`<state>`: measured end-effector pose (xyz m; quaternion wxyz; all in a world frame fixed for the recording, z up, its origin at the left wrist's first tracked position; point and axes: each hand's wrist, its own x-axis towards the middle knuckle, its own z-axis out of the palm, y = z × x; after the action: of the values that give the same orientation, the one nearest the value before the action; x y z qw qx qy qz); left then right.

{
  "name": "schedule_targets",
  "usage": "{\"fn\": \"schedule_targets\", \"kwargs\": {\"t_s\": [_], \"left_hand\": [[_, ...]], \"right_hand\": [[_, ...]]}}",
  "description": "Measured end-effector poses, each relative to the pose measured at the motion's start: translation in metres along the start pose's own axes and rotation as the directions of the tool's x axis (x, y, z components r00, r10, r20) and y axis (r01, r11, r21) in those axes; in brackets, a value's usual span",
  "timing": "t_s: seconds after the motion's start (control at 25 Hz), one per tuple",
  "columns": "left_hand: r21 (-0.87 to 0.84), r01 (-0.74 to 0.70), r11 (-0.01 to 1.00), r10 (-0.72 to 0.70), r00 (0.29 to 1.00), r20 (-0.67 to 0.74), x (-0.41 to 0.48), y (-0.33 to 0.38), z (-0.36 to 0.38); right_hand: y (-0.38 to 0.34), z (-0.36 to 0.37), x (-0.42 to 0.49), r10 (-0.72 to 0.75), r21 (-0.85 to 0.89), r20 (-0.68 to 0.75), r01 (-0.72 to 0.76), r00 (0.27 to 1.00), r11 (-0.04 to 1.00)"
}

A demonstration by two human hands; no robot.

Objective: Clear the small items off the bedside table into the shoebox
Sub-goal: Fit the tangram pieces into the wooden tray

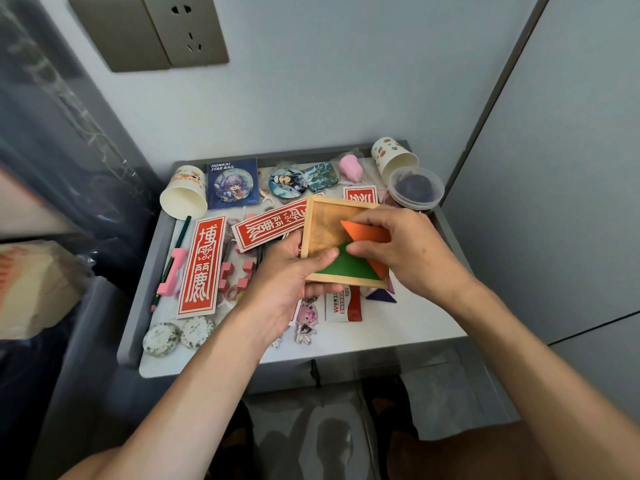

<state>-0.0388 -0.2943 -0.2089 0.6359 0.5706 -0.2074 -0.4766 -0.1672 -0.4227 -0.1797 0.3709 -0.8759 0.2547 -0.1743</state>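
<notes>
Evidently a gathering step: loose puzzle pieces are being seated in the wooden tray (325, 226) before it goes to the shoebox, which cannot be identified in view. Here the left hand (287, 275) grips the tray's near left corner, thumb on top and fingers beneath, holding it tilted above the bedside table (398, 327). Meanwhile the right hand (405, 251) pinches the orange triangle (367, 232) over the tray's right side, beside the green triangle (346, 266) inside it. Just below the tray's near edge, a purple triangle (381, 296) lies on the table. The next move probably calls for laying the orange piece flat, then fetching the purple one.
</notes>
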Motion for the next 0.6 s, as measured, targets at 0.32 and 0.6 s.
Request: {"fn": "schedule_targets", "kwargs": {"t_s": [0.32, 0.6], "left_hand": [[0.03, 0.004, 1.0, -0.004, 1.0, -0.026, 0.001, 0.009, -0.008], [0.098, 0.003, 0.995, -0.001, 1.0, -0.011, 0.002, 0.014, -0.02]], "right_hand": [[0.0, -0.01, -0.004, 0.176, 0.335, -0.032, -0.156, 0.984, 0.929], [0.011, -0.023, 0.001, 0.027, -0.007, -0.02, -0.027, 0.999, 1.0]]}}
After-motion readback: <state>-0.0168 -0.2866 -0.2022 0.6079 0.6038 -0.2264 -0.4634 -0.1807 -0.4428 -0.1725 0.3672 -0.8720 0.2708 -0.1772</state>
